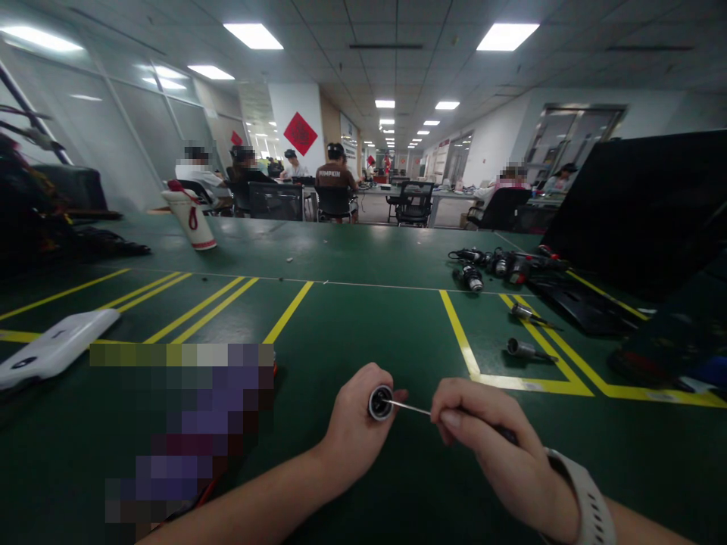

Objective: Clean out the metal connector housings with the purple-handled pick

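Observation:
My left hand (355, 416) is closed around a dark cylindrical part (380, 403) with a silver rim, its round open end facing me. Small dark details show inside that opening, too small to name. In my right hand (488, 439) is a screwdriver (412, 409), pinched between thumb and fingers. Its thin metal shaft points left, and the tip reaches into the mouth of the cylindrical part. Most of the handle is hidden in the palm. Both hands are above the green table (397, 492) near its front.
Two metal cylindrical pieces (519, 348) lie right, near yellow tape. Behind them are several black connectors with cables (471, 276) and a large dark screen (641, 204). Left are a white device (62, 341), a pixelated long object (198, 431) and a white cup (190, 219). People sit farther back.

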The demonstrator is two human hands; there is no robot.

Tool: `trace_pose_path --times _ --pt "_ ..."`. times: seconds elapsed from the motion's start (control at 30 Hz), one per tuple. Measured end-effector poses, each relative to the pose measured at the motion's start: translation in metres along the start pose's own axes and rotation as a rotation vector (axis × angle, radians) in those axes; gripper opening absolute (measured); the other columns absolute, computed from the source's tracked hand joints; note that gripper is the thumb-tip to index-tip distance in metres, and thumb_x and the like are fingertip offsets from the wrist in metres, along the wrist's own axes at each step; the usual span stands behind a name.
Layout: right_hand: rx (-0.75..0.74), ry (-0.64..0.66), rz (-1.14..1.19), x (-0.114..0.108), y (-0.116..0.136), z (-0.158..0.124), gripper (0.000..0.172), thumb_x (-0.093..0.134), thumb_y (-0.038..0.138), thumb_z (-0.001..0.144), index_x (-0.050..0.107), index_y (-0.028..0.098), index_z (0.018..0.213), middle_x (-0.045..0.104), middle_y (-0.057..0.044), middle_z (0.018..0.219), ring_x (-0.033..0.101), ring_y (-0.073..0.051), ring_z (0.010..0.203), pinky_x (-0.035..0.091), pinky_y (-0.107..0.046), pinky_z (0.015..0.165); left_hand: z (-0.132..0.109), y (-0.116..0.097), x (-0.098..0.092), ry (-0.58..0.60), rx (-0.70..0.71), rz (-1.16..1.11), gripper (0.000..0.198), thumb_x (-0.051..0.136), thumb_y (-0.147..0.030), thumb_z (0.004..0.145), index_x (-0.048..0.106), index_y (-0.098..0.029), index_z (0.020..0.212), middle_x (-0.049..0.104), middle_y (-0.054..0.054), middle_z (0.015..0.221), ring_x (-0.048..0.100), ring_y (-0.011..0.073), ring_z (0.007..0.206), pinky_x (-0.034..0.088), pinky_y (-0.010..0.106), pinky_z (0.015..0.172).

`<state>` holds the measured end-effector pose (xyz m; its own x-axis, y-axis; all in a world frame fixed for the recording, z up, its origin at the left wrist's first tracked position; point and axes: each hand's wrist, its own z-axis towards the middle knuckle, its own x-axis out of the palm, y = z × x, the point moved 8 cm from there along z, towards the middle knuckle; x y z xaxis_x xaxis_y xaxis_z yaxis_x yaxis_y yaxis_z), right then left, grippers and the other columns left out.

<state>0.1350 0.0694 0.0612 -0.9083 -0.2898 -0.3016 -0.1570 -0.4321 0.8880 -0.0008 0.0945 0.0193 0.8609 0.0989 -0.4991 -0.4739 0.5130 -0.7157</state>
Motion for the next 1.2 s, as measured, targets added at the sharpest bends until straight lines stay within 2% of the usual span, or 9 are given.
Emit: trace_pose_path --times 0.17,0.37,0.57,0.9,1.2 --pt "-0.024 0.038 -0.004 0.004 0.001 0.000 0.020 0.043 0.018 0.085 0.058 0.019 0.072 0.052 0.001 0.064 0.050 -0.015 0.061 0.036 -0.028 0.057 0.000 -0.001 0.000 0.013 0.006 0.002 0.022 0.059 -0.012 0.079 0.044 -0.021 0.066 0.047 -0.005 0.067 0.046 0.0117 0.058 0.036 0.022 0.053" --pt "-0.023 -0.021 0.055 0.000 -0.003 -0.002 0.017 0.046 0.017 0.082 0.058 0.018 0.070 0.051 0.001 0.062 0.048 -0.015 0.059 0.034 -0.028 0.055 0.000 0.000 0.001 0.016 -0.001 0.008 0.024 0.059 -0.011 0.079 0.043 -0.021 0.066 0.044 -0.005 0.066 0.045 0.0120 0.059 0.036 0.022 0.053" --pt "0.058 -0.061 0.214 -0.001 -0.015 0.000 0.017 0.048 0.018 0.082 0.060 0.018 0.071 0.052 0.001 0.061 0.049 -0.015 0.060 0.036 -0.028 0.056 0.000 -0.001 0.001 0.017 0.000 0.013 0.024 0.058 -0.011 0.080 0.042 -0.022 0.066 0.044 -0.005 0.067 0.046 0.0126 0.060 0.036 0.023 0.055" --pt "0.068 -0.064 0.286 0.001 -0.020 0.000 0.015 0.049 0.017 0.080 0.062 0.018 0.072 0.052 0.001 0.062 0.049 -0.015 0.060 0.036 -0.027 0.056 0.001 0.000 0.002 0.014 0.011 0.014 0.024 0.059 -0.012 0.079 0.042 -0.021 0.066 0.044 -0.005 0.066 0.045 0.0116 0.058 0.035 0.022 0.053" --pt "0.008 -0.039 0.034 0.001 -0.004 -0.001 0.019 0.045 0.019 0.081 0.057 0.018 0.067 0.048 0.002 0.059 0.046 -0.014 0.057 0.033 -0.028 0.054 -0.001 -0.001 0.002 0.022 0.020 0.024 0.024 0.058 -0.012 0.080 0.042 -0.022 0.066 0.044 -0.005 0.067 0.045 0.0117 0.059 0.036 0.022 0.054"
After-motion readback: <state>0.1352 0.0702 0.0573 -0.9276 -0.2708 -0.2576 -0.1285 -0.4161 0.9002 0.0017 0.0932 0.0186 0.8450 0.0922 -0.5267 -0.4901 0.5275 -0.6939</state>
